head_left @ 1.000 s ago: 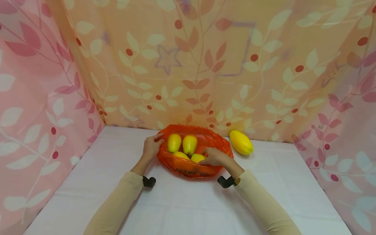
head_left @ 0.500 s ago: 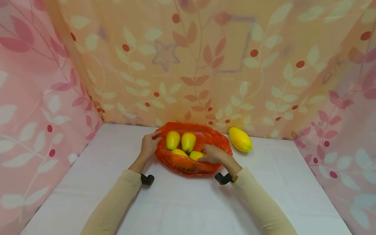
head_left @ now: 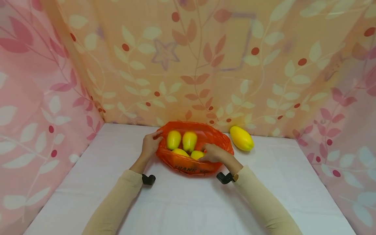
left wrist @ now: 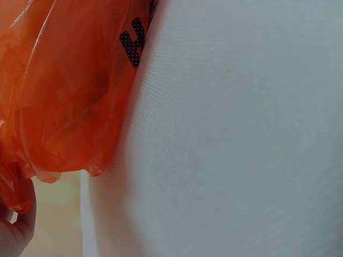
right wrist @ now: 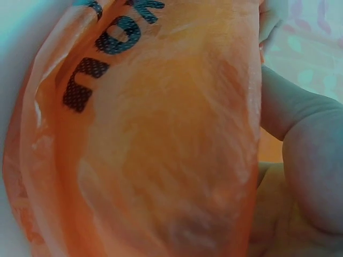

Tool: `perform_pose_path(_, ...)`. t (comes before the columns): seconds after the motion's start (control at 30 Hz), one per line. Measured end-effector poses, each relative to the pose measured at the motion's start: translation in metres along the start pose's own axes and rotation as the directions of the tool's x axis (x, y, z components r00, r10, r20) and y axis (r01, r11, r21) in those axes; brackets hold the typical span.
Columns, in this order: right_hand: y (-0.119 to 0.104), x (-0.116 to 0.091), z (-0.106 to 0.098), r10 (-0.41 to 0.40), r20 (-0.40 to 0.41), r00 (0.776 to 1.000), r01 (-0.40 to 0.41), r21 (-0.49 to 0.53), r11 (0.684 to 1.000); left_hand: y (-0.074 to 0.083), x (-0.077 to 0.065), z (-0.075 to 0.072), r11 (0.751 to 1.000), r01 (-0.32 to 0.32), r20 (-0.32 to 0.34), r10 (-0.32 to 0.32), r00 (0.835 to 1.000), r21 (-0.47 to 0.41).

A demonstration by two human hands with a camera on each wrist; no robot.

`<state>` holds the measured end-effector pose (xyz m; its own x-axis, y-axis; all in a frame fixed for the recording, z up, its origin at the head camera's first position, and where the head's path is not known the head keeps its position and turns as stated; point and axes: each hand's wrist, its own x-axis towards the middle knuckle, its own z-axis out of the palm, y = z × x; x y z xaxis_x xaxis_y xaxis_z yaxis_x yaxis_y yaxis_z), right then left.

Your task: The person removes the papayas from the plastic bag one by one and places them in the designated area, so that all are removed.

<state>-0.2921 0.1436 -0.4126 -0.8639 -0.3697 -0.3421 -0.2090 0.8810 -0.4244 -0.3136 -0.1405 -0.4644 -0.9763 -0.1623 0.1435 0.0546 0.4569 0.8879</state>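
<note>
An open orange plastic bag (head_left: 182, 164) with dark "THANK YOU" lettering stands on the table. Two yellow pear-shaped fruits (head_left: 174, 140) lie side by side at its back, and two more yellow fruits (head_left: 180, 152) show behind the front rim. My left hand (head_left: 149, 145) pinches the bag's left edge, where the left wrist view shows thin film (left wrist: 13, 187) between the fingers. My right hand (head_left: 214, 153) reaches inside the bag, its fingers curled round the front right yellow fruit (head_left: 196, 155). From the right wrist, the bag's wall (right wrist: 161, 134) covers most of that hand's fingers, leaving the thumb (right wrist: 316, 155) visible.
One larger, longer yellow fruit (head_left: 242, 138) with a greenish tip lies on the table right of the bag. White cloth (head_left: 182, 205) covers the table. Leaf-patterned curtains (head_left: 199, 65) close off the back and both sides.
</note>
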Motion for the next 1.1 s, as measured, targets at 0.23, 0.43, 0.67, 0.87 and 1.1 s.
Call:
perform_pose_path(0.23, 0.0033, -0.0015, -0.0003, 0.008, 0.007, 1.000, -0.008, 0.035, 0.999, 0.0025, -0.0032, 0.0009, 0.999, 0.021, 0.001, -0.021, 1.000, -0.026)
perform_pose_path(0.43, 0.0052, 0.0007, -0.0032, -0.002, 0.005, 1.000, 0.002, 0.043, 0.999, 0.0030, 0.0024, 0.0019, 1.000, 0.007, -0.002, -0.007, 1.000, -0.016)
perform_pose_path(0.67, 0.0049, 0.0021, -0.0010, 0.012, 0.027, 1.000, -0.013, 0.056, 0.998, 0.0012, 0.0001, 0.0016, 1.000, 0.016, 0.010, -0.016, 1.000, 0.004)
perform_pose_path(0.87, 0.0061, 0.0020, 0.0007, 0.020, 0.016, 1.000, -0.021, 0.063, 0.998, 0.0016, -0.0004, 0.0019, 1.000, 0.002, -0.008, -0.002, 1.000, -0.008)
perform_pose_path(1.1, 0.0032, 0.0006, -0.0014, -0.003, 0.011, 1.000, 0.003, 0.030, 1.000, 0.0055, -0.0001, 0.0024, 1.000, 0.000, -0.013, 0.000, 1.000, -0.001)
